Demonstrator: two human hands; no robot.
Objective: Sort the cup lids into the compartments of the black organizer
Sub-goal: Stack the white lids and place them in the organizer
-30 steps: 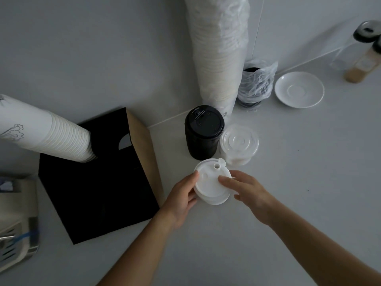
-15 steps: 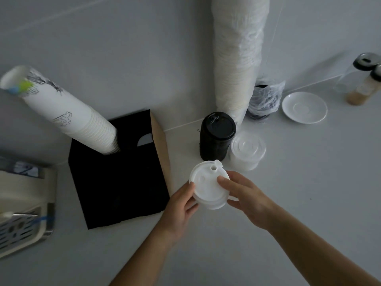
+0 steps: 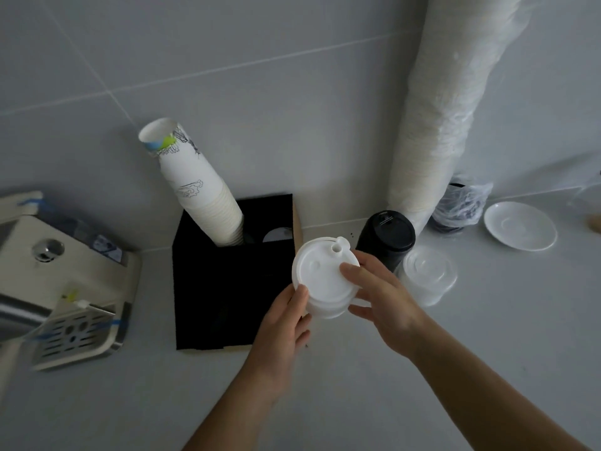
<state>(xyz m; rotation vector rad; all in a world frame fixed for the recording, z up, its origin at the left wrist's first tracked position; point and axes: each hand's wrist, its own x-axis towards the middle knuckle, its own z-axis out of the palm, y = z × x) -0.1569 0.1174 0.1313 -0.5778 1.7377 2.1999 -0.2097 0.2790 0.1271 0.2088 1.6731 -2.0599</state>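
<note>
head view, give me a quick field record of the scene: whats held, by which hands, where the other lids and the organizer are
held: stack of white lids
hands: left hand on its left side, right hand on top and right side
position: beside the black organizer's right edge
organizer contents: stack of paper cups in a back compartment
black lids stack: on counter, right of organizer
clear lids stack: on counter, beside black stack

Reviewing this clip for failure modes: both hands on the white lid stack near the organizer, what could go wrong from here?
1. The white lid stack is pinched only at its sides by the left hand and right hand; lower lids could slip out.
2. The leaning paper cup stack fills one compartment of the black organizer; a bump might topple it.
3. The black lid stack and clear lid stack stand beside the right hand and could be knocked.
</note>
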